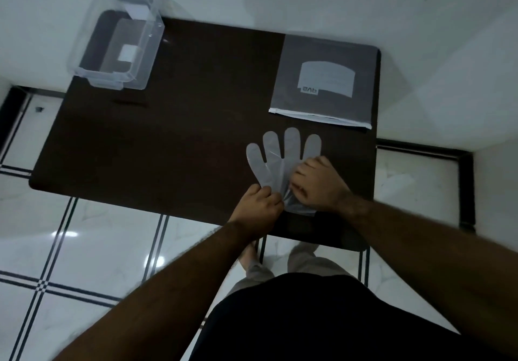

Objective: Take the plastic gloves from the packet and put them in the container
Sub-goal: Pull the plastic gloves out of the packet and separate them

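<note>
Near the table's near edge, right of centre, I'm working a thin translucent plastic glove (pixel 276 161) lying flat on the dark brown wooden table (pixel 173 136), fingers pointing far. My left hand (pixel 259 206) is closing in a pinch on the glove's cuff corner, fingers curled tight. My right hand (pixel 315 184) is pressing down on the palm area, fingers loosely bent, holding the sheet flat rather than gripping it.

Step in hand, as I read it: separating or gathering a glove that is already out of the packet. Can't tell whether it's one glove or a stacked few; the layers are too thin to call.

Next move is calling for lifting the glove clear without it clinging to the table, then carrying it far-left across the table.

Containers:
- Grey flat plastic packet with a white label (pixel 325 76) is sitting far right, just beyond the glove fingertips, its open mouth facing me. Contents not visible.
- Clear rectangular plastic container (pixel 117 44) is sitting at the far-left corner, lid off, well apart from the glove. No gloves visible inside.
</note>
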{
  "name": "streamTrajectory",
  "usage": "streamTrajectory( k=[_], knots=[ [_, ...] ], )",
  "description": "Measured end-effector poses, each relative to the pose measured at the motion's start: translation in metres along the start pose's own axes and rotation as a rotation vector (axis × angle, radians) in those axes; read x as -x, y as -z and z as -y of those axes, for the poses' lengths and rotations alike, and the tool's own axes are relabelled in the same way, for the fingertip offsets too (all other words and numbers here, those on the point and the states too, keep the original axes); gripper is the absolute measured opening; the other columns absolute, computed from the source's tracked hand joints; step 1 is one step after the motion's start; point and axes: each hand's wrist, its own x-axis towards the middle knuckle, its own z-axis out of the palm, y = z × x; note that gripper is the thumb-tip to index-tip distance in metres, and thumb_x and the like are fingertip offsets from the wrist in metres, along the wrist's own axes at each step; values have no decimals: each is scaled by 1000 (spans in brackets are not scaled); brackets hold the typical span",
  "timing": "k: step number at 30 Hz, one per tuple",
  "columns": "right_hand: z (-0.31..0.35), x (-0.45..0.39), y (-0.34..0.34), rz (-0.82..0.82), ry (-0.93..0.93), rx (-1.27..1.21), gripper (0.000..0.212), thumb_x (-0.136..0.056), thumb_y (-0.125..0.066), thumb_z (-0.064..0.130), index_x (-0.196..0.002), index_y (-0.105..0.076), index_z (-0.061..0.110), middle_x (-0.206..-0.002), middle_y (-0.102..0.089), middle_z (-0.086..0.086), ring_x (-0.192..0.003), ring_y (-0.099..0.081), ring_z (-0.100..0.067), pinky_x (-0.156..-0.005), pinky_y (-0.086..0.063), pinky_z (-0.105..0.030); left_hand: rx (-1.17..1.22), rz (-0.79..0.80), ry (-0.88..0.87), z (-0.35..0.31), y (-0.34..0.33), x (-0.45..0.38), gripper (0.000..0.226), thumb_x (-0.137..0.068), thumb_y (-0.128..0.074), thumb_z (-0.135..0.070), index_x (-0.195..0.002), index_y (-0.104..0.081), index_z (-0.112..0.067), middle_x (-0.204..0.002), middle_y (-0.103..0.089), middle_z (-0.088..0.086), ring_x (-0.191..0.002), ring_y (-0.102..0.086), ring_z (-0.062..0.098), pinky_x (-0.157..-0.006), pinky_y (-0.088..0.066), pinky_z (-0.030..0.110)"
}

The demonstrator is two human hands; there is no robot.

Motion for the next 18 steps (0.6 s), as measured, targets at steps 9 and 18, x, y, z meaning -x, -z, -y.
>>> streamTrajectory(
  k=[9, 18],
  knots=[
    [15, 6, -11, 125, -56, -39, 38, -105, -38, 49, -122, -62, 24, -129, -65, -3, -120, -56, -23, -109, -39, -47, -6, -30, -19, 2, -4, 9, 12, -87, -71, -28, -80, -69, -19, -82, -64, 2, -77, -55, 25, -72, -40, 38],
    [38, 8, -8, -66, -35, -113, 35, -100, -45, 50, -104, -65, 22, -106, -67, -2, -100, -59, -22, -95, -45, -43, 181, -77, 319, 5, 9, 39, 33, -98, -51, -44, -106, -74, -20, -109, -69, 0, -93, -59, 22, -76, -34, 34]
  ],
)
